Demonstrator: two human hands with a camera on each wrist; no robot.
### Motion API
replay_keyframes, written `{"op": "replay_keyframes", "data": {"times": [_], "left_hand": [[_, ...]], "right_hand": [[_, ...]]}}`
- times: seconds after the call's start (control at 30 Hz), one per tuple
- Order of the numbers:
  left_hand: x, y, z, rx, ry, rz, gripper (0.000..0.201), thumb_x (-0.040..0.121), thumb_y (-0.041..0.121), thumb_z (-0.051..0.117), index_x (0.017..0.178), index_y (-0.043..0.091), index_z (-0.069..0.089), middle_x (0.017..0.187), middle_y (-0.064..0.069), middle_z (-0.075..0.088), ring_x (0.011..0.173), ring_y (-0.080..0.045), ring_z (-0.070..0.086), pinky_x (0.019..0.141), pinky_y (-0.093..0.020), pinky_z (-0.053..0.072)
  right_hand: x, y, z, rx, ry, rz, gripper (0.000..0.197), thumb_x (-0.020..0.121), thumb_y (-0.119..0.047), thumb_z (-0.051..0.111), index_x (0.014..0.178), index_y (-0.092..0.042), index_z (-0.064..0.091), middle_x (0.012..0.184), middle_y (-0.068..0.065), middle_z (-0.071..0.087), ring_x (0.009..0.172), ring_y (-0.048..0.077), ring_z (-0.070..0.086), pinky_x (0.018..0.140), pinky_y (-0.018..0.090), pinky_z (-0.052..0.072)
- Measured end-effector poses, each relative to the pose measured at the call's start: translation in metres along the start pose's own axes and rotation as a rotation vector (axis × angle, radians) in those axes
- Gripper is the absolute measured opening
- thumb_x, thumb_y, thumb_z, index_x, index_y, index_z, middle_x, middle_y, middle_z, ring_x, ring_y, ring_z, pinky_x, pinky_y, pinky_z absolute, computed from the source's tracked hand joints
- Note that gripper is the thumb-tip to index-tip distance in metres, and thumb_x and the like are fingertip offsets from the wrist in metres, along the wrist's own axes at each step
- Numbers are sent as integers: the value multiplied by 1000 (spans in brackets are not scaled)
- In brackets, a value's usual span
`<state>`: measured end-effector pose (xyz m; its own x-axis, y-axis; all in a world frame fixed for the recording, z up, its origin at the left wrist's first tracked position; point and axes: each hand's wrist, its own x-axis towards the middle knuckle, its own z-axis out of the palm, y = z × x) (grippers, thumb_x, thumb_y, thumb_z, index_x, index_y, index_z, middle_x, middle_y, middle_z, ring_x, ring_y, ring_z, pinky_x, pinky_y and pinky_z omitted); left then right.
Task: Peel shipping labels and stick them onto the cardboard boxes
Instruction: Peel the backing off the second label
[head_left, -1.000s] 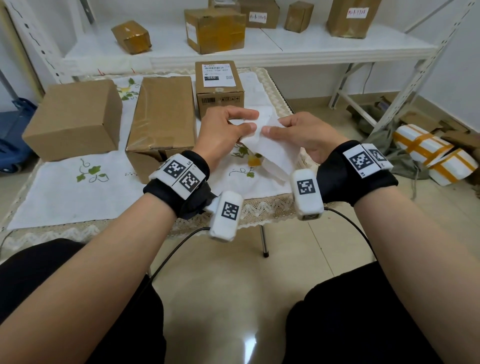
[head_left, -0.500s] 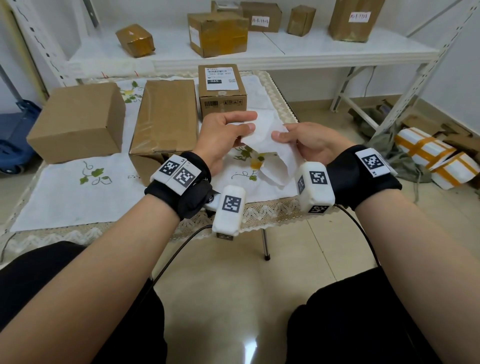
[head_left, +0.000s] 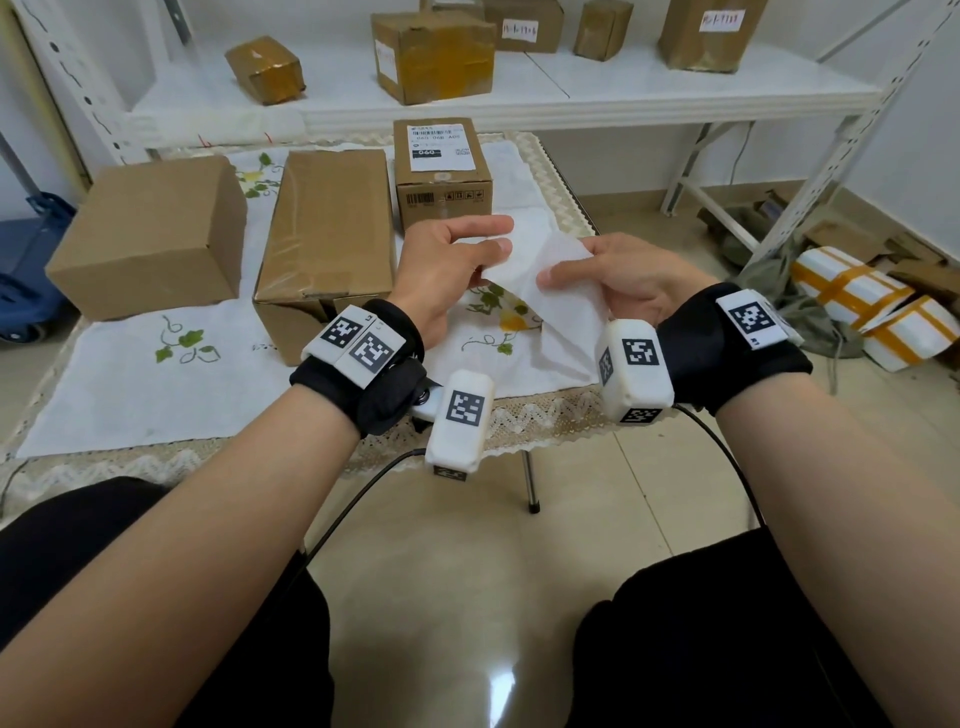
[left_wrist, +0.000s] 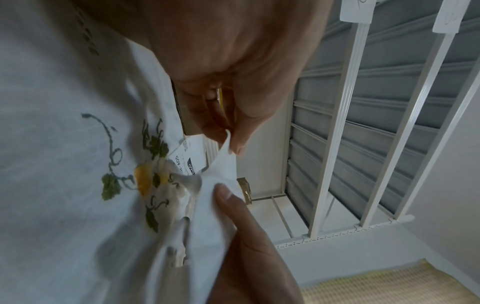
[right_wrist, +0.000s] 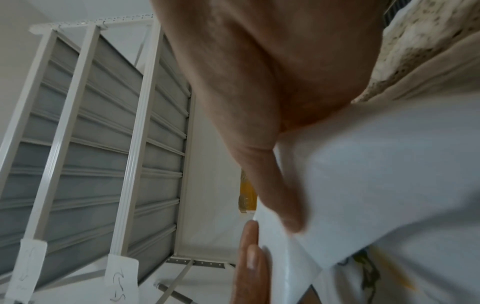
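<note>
A white label sheet (head_left: 543, 291) hangs above the table's front right part, held between both hands. My left hand (head_left: 457, 254) pinches its upper left corner with thumb and fingers; the same pinch shows on the label sheet (left_wrist: 215, 185) in the left wrist view. My right hand (head_left: 597, 270) grips the sheet's right edge, thumb on top. In the right wrist view the label sheet (right_wrist: 363, 185) fills the right side under the thumb. On the table stand a plain cardboard box (head_left: 150, 234), a taped long box (head_left: 332, 239) and a small box (head_left: 441, 171) carrying a printed label.
A white embroidered cloth (head_left: 156, 374) covers the low table. Behind it a white shelf (head_left: 623, 88) carries several taped parcels. White bundles with orange tape (head_left: 872, 306) lie on the floor at the right. A blue cart (head_left: 26, 260) stands at the left.
The hands have drawn slightly apart, and the two layers of the sheet have parted further at the top corner. The boxes have not moved.
</note>
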<state>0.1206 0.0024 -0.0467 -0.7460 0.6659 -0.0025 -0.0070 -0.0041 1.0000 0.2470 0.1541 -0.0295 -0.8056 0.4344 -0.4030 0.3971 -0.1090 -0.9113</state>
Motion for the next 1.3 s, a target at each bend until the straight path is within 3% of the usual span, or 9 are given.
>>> {"op": "replay_keyframes", "data": {"times": [0.1, 0.23, 0.47, 0.67, 0.83, 0.93, 1.03, 1.17, 1.3], "left_hand": [[-1, 0, 2, 20, -20, 18, 25, 88, 6, 76, 111, 14, 78, 114, 3, 75, 95, -16, 72, 86, -28, 58], [-2, 0, 2, 50, -31, 49, 23, 87, 6, 77, 108, 14, 79, 112, 1, 76, 102, -26, 73, 91, -38, 60], [-3, -4, 2, 85, -46, 70, 23, 87, 4, 76, 108, 15, 79, 111, -1, 76, 94, -15, 74, 79, -25, 59], [-2, -2, 0, 106, -42, 78, 23, 88, 3, 75, 108, 14, 79, 109, 0, 76, 82, -10, 72, 76, -25, 59], [-2, 1, -1, 106, -37, 81, 23, 89, 4, 74, 110, 12, 79, 113, -2, 76, 85, -9, 70, 75, -19, 57], [-2, 6, -2, 104, -36, 80, 24, 90, 3, 73, 112, 10, 77, 114, -1, 75, 86, -7, 69, 76, -16, 56], [-2, 9, -4, 94, -44, 65, 25, 91, 1, 72, 114, 7, 76, 113, -2, 75, 87, -8, 70, 76, -16, 57], [0, 12, -8, 118, -56, 50, 24, 90, 5, 73, 112, 12, 78, 114, -1, 76, 103, -19, 73, 91, -28, 58], [-1, 16, -10, 133, -84, 50, 22, 89, 7, 75, 109, 17, 79, 114, -1, 77, 109, -21, 72, 96, -36, 58]], "right_hand": [[1, 1, 1, 30, 5, 4, 58, 74, -10, 87, 127, -1, 66, 119, 18, 73, 113, 35, 70, 103, 55, 51], [-3, 0, 3, -20, 14, 62, 65, 63, -15, 88, 123, -1, 69, 112, 17, 75, 106, 33, 73, 96, 53, 56], [-8, -1, 6, -122, 47, 96, 63, 58, -18, 88, 117, -3, 72, 104, 14, 78, 88, 28, 75, 83, 49, 60], [-11, -1, 5, -194, 19, 109, 71, 53, -25, 90, 119, -6, 71, 99, 10, 79, 88, 27, 76, 95, 51, 56], [-2, 5, -2, -220, 6, 108, 94, 30, -38, 105, 113, -8, 75, 111, 15, 76, 117, 41, 66, 114, 59, 30], [2, 6, -4, -217, -6, 96, 97, 25, -41, 105, 112, -8, 76, 112, 16, 76, 121, 44, 63, 112, 60, 30], [3, 6, -6, -229, -13, 103, 92, 28, -39, 104, 110, -8, 76, 111, 16, 76, 122, 45, 62, 111, 60, 37], [5, 7, -9, -254, -16, 127, 87, 30, -47, 104, 105, -11, 78, 112, 15, 76, 123, 47, 60, 81, 42, 38], [-9, 1, -2, -293, -10, 70, 48, 64, -31, 91, 102, -8, 73, 100, 13, 78, 83, 25, 76, 67, 37, 62]]}}
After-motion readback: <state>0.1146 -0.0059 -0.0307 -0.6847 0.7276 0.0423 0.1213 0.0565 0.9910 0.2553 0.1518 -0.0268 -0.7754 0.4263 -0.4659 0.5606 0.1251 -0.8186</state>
